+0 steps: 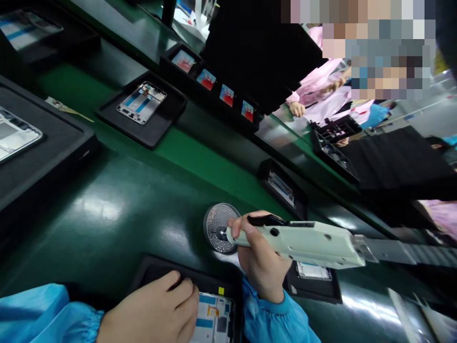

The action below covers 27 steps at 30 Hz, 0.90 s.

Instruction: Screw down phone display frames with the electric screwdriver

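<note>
My right hand (262, 262) is wrapped around a pale green electric screwdriver (317, 245) with a black lever. Its metal tip reaches over a round metal dish (219, 219) with a dotted, perforated-looking surface. Lower in the view, my left hand (153, 309) lies with curled fingers over the left part of a phone frame (221, 326). Its fingertips are hidden, so what they pinch, if anything, does not show. Blue strips, an orange flex piece and a yellow tab are visible on the frame, which sits in a black tray (150, 264).
More phone frames lie in black trays at upper left (143, 102), far left (17, 136) and right (314, 270). A black holder (200, 64) carries several small red-and-blue cards. The screwdriver's cord (417, 252) runs right. People in pink clothing work across the bench.
</note>
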### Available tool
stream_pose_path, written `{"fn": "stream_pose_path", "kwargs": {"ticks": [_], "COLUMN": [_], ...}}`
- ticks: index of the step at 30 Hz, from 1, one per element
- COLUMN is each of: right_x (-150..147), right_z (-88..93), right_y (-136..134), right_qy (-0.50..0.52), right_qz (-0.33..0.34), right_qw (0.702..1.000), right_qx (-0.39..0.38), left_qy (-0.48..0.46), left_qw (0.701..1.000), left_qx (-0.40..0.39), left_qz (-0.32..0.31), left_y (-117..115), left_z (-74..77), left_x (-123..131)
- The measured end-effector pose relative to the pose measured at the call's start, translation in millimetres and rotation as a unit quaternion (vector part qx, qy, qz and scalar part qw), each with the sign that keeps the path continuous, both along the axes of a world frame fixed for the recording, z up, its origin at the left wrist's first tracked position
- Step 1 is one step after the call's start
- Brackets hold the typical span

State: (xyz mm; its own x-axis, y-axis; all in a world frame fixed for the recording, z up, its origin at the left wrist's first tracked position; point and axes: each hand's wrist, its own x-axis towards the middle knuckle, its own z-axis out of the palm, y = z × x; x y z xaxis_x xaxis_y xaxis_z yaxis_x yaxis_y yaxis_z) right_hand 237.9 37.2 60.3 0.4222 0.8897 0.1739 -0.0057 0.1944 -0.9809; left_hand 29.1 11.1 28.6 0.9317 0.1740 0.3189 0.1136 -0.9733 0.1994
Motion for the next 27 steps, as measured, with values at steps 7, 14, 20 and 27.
{"fn": "stream_pose_path", "kwargs": {"ticks": [7, 14, 20, 27], "right_x": [-2.0, -0.9, -23.6, -29.8], "right_z": [3.9, 45.3, 41.5, 32.1], "right_y": [1.7, -37.1, -76.1, -84.0], "right_qy": [0.002, -0.008, -0.014, -0.025], "right_qz": [0.006, -0.028, 0.033, 0.081], "right_qw": [1.0, 0.999, 0.999, 0.995], "right_qx": [0.009, 0.038, -0.03, -0.047], "left_qy": [-0.007, 0.019, 0.026, 0.036], "left_qw": [1.0, 0.999, 0.999, 0.998], "left_qx": [0.009, -0.04, -0.045, -0.054], "left_qz": [0.002, -0.009, -0.014, -0.024], "left_y": [2.8, -0.3, 0.3, 1.1], "left_z": [5.5, 2.0, 1.2, 4.4], "left_x": [-0.6, -5.8, -6.3, -5.5]}}
